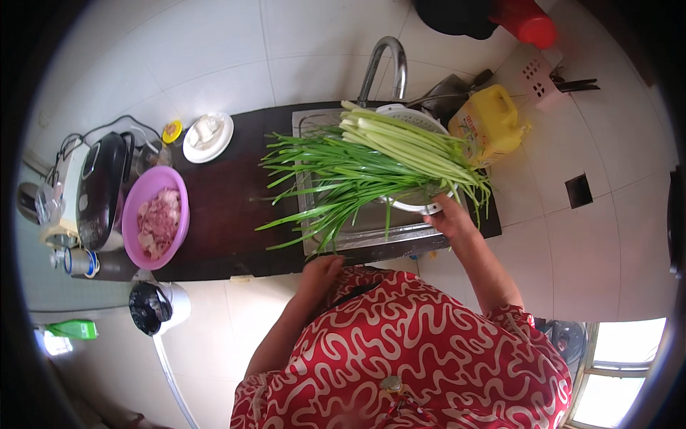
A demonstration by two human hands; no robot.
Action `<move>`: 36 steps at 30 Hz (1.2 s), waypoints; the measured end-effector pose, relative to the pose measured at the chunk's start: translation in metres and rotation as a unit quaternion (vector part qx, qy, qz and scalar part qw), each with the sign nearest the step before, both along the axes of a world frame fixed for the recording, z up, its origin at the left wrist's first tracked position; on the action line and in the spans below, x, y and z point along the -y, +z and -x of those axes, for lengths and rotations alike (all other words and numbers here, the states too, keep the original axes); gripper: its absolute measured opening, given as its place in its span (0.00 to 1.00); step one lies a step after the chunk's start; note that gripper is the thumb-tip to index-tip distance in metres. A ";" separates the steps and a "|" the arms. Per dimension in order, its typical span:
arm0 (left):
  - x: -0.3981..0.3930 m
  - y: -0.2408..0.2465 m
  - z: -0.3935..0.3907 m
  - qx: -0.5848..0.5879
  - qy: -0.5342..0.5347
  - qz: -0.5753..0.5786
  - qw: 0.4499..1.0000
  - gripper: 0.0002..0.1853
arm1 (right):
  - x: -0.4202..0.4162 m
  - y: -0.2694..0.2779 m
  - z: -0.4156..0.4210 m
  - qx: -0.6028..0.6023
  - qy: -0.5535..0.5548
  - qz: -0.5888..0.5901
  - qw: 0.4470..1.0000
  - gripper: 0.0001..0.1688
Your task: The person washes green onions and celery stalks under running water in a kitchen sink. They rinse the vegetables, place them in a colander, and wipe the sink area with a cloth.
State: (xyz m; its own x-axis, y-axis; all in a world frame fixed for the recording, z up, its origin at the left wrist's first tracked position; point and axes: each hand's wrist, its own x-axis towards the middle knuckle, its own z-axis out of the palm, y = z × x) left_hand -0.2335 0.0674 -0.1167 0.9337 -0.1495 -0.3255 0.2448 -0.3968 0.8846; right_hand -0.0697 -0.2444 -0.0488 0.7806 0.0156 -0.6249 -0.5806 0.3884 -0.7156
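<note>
My right hand (452,217) grips the near rim of a white plastic colander (412,207) over the steel sink (370,234). Across the colander lies a bunch of long green leaves like Chinese chives (343,163), their ends spreading left past the sink onto the counter. On its far side rests a bundle of slender pale-green stalks (399,137). The vegetables hide most of the colander. My left hand (323,271) is at the counter's front edge, fingers curled; whether it holds anything is unclear.
A curved faucet (399,64) rises behind the sink. A yellow jug (487,126) stands at its right. Leftward on the dark counter (230,214) are a pink basin (182,225) of raw meat (161,220), a white plate (206,155) and a black appliance (99,187). Below stands a lined bin (179,308).
</note>
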 end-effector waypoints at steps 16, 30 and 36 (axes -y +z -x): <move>0.093 0.012 -0.113 -0.160 0.267 0.440 0.842 0.21 | -0.054 -0.027 0.016 0.010 0.072 -0.096 0.993 0.17; 0.074 0.030 -0.122 -0.128 0.389 0.451 0.793 0.17 | 0.074 0.068 0.015 0.099 0.499 -0.031 0.860 0.18; 0.079 0.047 -0.110 -0.127 0.436 0.434 0.778 0.18 | 0.102 -0.019 -0.181 0.402 0.174 0.624 0.647 0.13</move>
State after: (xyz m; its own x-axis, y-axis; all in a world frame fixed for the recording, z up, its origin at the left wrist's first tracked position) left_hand -0.1235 -0.0111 -0.0693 0.7260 0.2382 -0.6452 0.2964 0.7382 0.6060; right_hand 0.1112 -0.3460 -0.0681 0.9460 0.1524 0.2862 0.2774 -0.8371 -0.4714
